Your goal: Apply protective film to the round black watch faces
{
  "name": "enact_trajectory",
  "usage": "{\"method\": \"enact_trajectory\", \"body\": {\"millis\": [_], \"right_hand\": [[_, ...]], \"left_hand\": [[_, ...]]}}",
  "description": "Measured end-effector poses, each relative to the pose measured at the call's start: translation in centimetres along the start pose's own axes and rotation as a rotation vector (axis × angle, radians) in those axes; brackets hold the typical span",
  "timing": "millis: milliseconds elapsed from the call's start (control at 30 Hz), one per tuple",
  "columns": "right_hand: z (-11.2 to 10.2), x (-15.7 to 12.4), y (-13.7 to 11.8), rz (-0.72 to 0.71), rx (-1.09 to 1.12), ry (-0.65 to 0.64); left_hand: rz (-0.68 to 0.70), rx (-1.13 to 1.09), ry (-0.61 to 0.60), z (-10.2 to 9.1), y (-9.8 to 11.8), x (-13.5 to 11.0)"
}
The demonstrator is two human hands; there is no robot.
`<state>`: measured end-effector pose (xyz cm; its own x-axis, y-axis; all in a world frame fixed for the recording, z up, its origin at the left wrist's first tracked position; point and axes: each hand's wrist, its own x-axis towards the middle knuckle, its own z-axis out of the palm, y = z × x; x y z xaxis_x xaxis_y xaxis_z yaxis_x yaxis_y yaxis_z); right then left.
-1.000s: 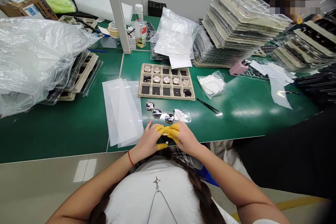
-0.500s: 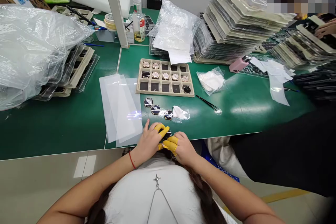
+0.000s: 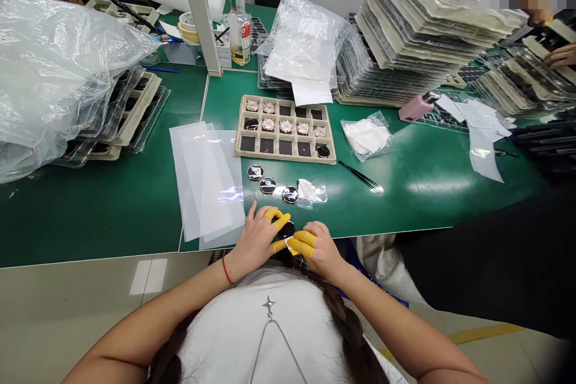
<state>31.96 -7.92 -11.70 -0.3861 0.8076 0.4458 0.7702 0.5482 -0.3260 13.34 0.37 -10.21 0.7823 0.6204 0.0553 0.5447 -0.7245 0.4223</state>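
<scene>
My left hand [image 3: 261, 231], with yellow finger cots, grips a round black watch head [image 3: 287, 229] by its edge near the table's front edge. Beside it my right hand [image 3: 317, 247], also in yellow finger cots, pinches a small white cloth [image 3: 288, 242] at the lower edge of the watch head. Just beyond my hands, several dark-faced watch heads [image 3: 268, 185] lie in a slanting row. A folded white cloth [image 3: 306, 189] rests on clear film at the row's right end. Behind them is a beige compartment tray [image 3: 288, 159] holding several watch heads.
Translucent sheets [image 3: 209, 186] lie left of the row. Black tweezers [image 3: 360, 176] and a bagged white wad [image 3: 368, 135] are to the right. Tall tray stacks [image 3: 432, 18] stand behind. At far right is another person's hand [image 3: 560, 56]. A plastic-covered heap [image 3: 67, 78] fills the left.
My right hand has shifted slightly right, away from my left fingers. More of the black watch face and the white cloth now shows. The view has tilted slightly.
</scene>
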Motion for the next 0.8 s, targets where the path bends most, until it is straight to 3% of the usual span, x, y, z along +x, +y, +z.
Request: {"method": "enact_trajectory", "body": {"millis": [167, 333, 467, 567, 800], "right_hand": [[-0.6, -0.8, -0.9, 0.164, 0.121, 0.014], [-0.3, 0.4, -1.3, 0.593, 0.195, 0.138], [1.1, 0.9, -1.2, 0.546, -0.017, 0.106], [1.5, 0.7, -0.9, 0.557, -0.163, 0.154], [1.0, 1.1, -0.9, 0.508, -0.053, 0.157]], "left_hand": [[-0.001, -0.001, 0.004, -0.1, 0.1, 0.0], [-0.026, -0.042, 0.019, 0.1, 0.1, 0.1], [-0.044, -0.033, 0.018, 0.4, 0.0, 0.1], [-0.043, -0.048, 0.033, 0.4, 0.0, 0.1], [-0.027, -0.021, 0.051, 0.9, -0.3, 0.1]]}}
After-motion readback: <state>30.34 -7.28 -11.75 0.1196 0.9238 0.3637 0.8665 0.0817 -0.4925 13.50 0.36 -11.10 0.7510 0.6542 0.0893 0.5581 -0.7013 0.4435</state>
